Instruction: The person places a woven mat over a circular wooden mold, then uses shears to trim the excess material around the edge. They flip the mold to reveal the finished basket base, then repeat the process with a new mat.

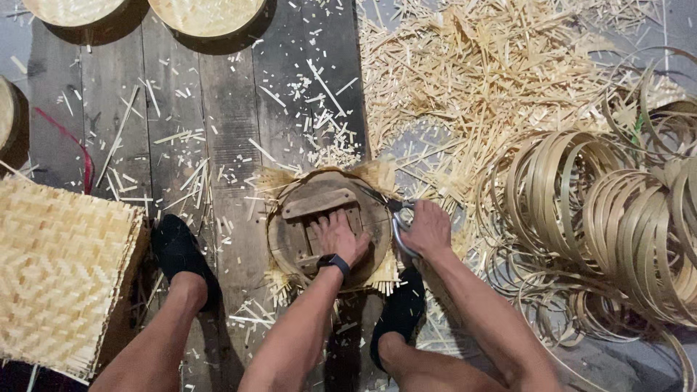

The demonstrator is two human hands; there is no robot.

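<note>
- While the round wooden form [328,225] lies flat on the dark plank floor [232,94], it is pressed down by the left hand [338,237], whose palm and spread fingers are laid open across its slats; nothing is gripped by that hand.
- A dark watch [333,262] is worn on the left wrist.
- Beneath the form a woven bamboo mat [377,174] is pinned, and only its frayed corners are seen sticking out around the rim.
- Metal shears [398,221] are clasped by the right hand [428,229], which is closed around the handles; the blades are set at the right edge of the form, against the mat.
- Both feet are kept in black shoes [179,250], one left of the form and one just below it.
- A stack of square woven mats [62,268] is seen at the left.
- Bamboo offcuts [472,80] are heaped at the upper right, and coiled bamboo hoops [624,218] are piled at the right.
- Round woven trays [207,14] are partly seen along the top edge.
</note>
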